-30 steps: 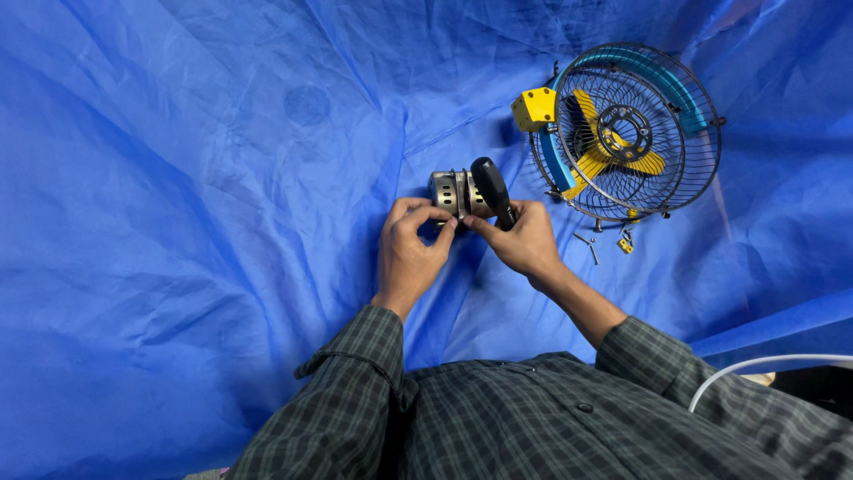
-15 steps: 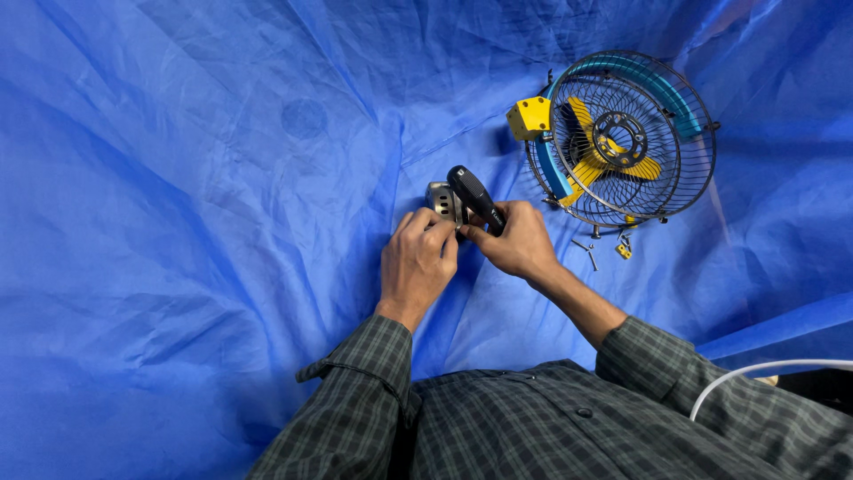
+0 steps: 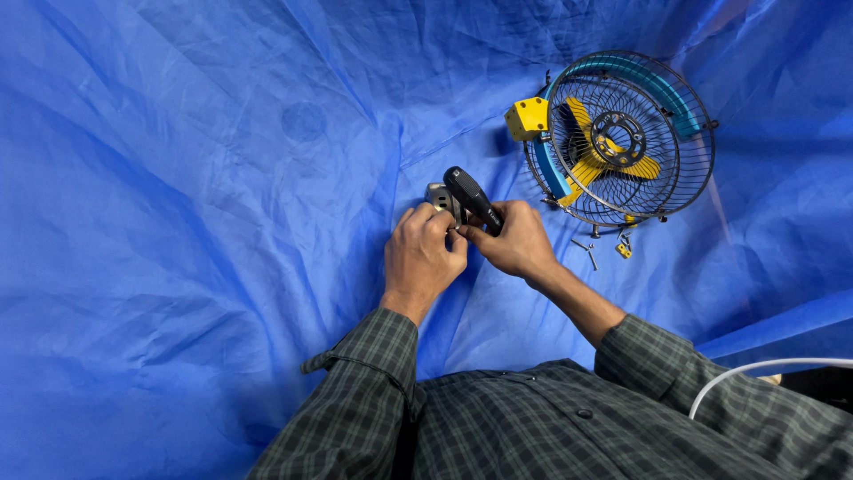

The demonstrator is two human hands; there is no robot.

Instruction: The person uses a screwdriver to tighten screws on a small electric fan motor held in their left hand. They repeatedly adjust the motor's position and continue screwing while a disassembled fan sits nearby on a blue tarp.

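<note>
Left hand [image 3: 422, 256], fingers curled, grasps a small grey metal part [image 3: 439, 197] left of the fan [image 3: 622, 138]. Right hand [image 3: 514, 242], wrist bent inward, clenches a black-handled screwdriver [image 3: 473, 199] against that part. Loose screws [image 3: 588, 252] lie below the fan.

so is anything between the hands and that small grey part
Nothing visible is. The left hand wraps the small grey part directly, and the right hand holds a black-handled tool against it. The fan lies apart.

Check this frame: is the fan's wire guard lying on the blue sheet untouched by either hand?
Yes, the fan lies apart; left hand and right hand hold a small grey part and black-handled tool.
</note>
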